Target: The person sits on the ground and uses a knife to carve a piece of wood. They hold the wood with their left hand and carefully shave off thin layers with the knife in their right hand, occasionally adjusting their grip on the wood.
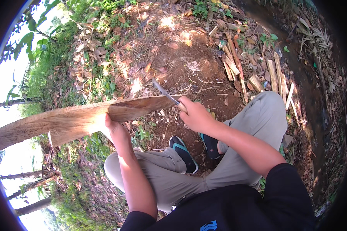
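Note:
A long, rough wooden plank (65, 121) stretches from the far left to in front of my knees, tapering at its right end. My left hand (116, 131) grips its lower edge near the middle, with the thumb laid up against its face; the other fingers are hidden behind the wood. In my right hand (196, 116) is a knife (164, 90) with a slim, slightly curved blade and a light wooden handle. The blade points up and left, just above the plank's tapered end; I cannot tell whether it touches the wood.
Split wood pieces (232, 61) lie on the ground to the right, with more sticks (278, 75) beside my right knee. Below the plank are my sandalled feet (184, 152) on bare soil. Dry leaves and green plants (54, 73) cover the slope at left.

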`<state>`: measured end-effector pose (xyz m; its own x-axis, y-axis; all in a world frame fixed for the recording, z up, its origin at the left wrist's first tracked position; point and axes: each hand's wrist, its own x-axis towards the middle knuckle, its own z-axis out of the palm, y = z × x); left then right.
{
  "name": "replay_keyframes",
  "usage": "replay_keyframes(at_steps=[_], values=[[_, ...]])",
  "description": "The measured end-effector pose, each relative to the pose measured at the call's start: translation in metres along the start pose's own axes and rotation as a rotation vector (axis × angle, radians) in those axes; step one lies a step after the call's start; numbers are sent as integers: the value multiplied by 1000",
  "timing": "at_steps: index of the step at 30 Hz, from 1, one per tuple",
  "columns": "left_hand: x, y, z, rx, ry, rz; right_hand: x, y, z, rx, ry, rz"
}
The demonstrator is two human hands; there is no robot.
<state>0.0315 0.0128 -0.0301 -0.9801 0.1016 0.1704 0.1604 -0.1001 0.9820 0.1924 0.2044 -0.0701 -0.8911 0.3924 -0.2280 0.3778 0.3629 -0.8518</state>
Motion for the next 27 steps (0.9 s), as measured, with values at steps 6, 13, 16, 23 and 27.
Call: replay_keyframes(at_steps=[6,13,16,23,27], values=[[9,1,10,-77,102,89,-4,-3,12,-72,49,73],[6,11,13,-46,157,85,-5,-8,12,-61,69,11],[2,11,17,-127,144,141,-7,-13,12,-13,139,34],[7,10,13,-70,93,53,-3,-19,15,153,204,-23],[14,-19,-5,55,22,345,7,-4,14,88,191,55]])
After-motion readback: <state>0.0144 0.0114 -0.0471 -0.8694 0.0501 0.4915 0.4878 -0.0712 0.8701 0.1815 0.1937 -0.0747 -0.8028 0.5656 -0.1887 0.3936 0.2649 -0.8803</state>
